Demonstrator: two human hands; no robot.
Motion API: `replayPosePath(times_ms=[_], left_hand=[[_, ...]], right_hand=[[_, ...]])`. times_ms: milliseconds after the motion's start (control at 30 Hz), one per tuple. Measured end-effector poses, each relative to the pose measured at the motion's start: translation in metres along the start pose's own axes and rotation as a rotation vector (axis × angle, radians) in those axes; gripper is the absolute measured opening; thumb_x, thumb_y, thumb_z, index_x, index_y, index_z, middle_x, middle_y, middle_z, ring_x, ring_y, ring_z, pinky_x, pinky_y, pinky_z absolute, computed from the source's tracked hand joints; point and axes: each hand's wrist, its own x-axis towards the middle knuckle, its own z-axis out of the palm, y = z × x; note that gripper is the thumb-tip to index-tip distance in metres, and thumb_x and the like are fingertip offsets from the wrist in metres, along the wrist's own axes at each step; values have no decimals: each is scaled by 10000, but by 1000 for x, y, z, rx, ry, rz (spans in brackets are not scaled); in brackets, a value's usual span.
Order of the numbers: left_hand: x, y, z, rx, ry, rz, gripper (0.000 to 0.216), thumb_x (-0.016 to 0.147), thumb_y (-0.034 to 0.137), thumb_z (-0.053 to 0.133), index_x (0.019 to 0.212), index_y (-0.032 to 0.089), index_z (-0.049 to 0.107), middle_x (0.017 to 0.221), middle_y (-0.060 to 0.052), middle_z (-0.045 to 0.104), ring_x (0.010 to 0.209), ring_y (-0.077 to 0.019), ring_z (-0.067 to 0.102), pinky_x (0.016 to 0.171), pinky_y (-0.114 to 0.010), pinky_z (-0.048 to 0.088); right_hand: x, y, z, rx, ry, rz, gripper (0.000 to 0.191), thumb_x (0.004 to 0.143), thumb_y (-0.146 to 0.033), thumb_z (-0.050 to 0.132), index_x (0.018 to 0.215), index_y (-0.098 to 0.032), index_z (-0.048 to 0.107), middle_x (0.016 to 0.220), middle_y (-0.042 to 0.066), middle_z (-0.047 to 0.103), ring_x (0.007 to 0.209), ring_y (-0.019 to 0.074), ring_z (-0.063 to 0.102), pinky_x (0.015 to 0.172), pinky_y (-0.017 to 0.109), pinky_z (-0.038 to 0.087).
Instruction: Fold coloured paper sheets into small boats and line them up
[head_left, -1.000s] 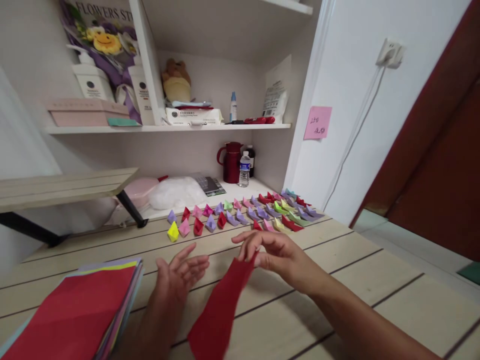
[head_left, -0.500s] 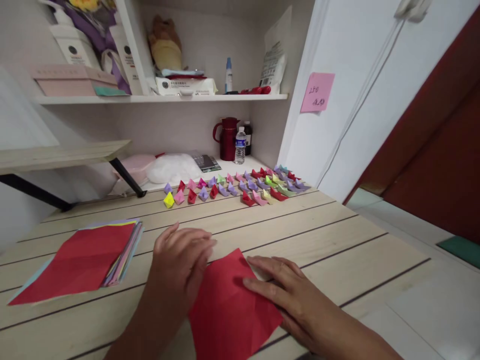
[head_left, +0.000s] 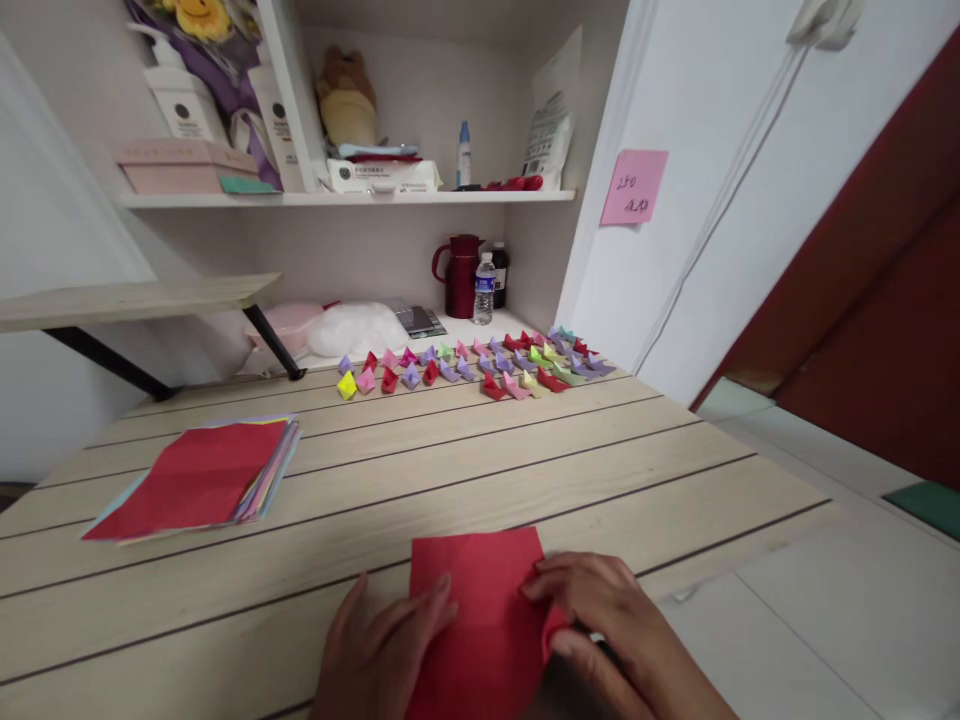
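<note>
A sheet of red paper (head_left: 480, 610) lies at the near edge of the wooden table (head_left: 360, 450), between my two hands. My left hand (head_left: 382, 645) rests on its left side, fingers stretched out and apart. At the paper's right edge, my right hand (head_left: 607, 620) has the edge between thumb and fingers, and the paper curls up there. Further left sits a stack of coloured paper (head_left: 206, 475) with a red sheet on top. Several small folded paper boats (head_left: 465, 370) stand in rows along the back of the table.
A small raised shelf (head_left: 142, 300) on black legs stands at the back left. Behind the boats are a dark red jug (head_left: 460, 280), a water bottle (head_left: 484, 292) and a white plastic bag (head_left: 358, 330). A pink note (head_left: 634, 188) hangs on the right wall.
The red paper has turned so its edges lie squarer to me, and it sits nearer. Both hands have moved closer to me; the right one now grips the paper's right edge. The view has shifted slightly.
</note>
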Motion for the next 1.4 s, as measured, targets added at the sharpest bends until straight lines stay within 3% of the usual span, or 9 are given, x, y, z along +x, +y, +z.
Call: replayPosePath(times_ms=[167, 267, 367, 500, 700, 867, 1033, 1167, 1400], left_hand=[[11, 1, -11, -229, 6, -290, 814, 783, 640, 561, 1486, 294, 340, 959, -59, 772, 888, -266, 711, 869, -400, 539], [28, 10, -15, -309, 76, -579, 728, 806, 548, 577, 1455, 269, 401, 903, -53, 764, 835, -249, 716, 767, -374, 564], [43, 14, -13, -286, 79, -641, 683, 799, 521, 596, 1419, 275, 451, 902, -48, 761, 841, -254, 712, 755, -383, 557], [52, 11, -12, 34, 33, -473, 603, 840, 432, 561, 1413, 276, 455, 838, -51, 729, 753, -261, 691, 692, -421, 552], [47, 41, -6, 655, 353, -30, 593, 837, 207, 589, 1415, 250, 462, 1382, -196, 527, 1210, -366, 535, 976, -593, 413], [29, 48, 23, 562, 144, 242, 502, 926, 413, 464, 1373, 186, 495, 1253, -122, 679, 1144, -274, 614, 1172, -506, 170], [25, 31, 27, 676, 52, 418, 602, 888, 562, 466, 1294, 128, 564, 1254, -144, 678, 1148, -282, 620, 1033, -416, 345], [23, 33, 22, 722, 69, 401, 427, 935, 425, 463, 1235, 154, 602, 1245, -86, 692, 1116, -222, 643, 988, -351, 402], [-6, 43, 34, 497, 303, 351, 391, 981, 143, 297, 1029, 151, 685, 1080, -62, 752, 1347, -184, 460, 1148, -317, 306]], right_hand=[[6, 3, 19, -23, 191, 214, 187, 967, -323, 442, 837, -241, 548, 795, 47, 650, 734, 224, 604, 666, 352, 490], [13, 6, 27, -79, 280, 214, 215, 942, -298, 465, 1139, -258, 542, 923, 74, 670, 811, 247, 625, 706, 369, 516], [15, 9, 31, -180, 292, 182, 475, 905, -226, 475, 1371, -278, 397, 1015, 98, 647, 872, 269, 621, 742, 412, 530], [15, 7, 31, -240, 238, 196, 536, 834, -142, 497, 1342, -310, 459, 1133, 113, 572, 924, 274, 611, 739, 424, 544], [21, 3, 30, -205, 231, 245, 475, 795, -126, 508, 1220, -327, 573, 1197, 103, 504, 892, 254, 614, 725, 427, 560], [18, 3, 30, -170, 239, 260, 489, 790, -111, 503, 1224, -321, 583, 1271, 109, 461, 930, 261, 614, 774, 449, 564], [7, 7, 10, -165, 158, 82, 479, 896, -265, 567, 1366, -284, 476, 1524, 113, 268, 1332, 331, 396, 1027, 484, 443], [5, 11, -3, -288, -153, -220, 683, 857, -475, 664, 1452, -285, 386, 1454, 100, 461, 1335, 333, 382, 1072, 516, 340], [11, 5, -9, -42, -176, -173, 280, 950, -184, 498, 1166, -280, 648, 1046, 51, 625, 984, 207, 563, 824, 356, 435]])
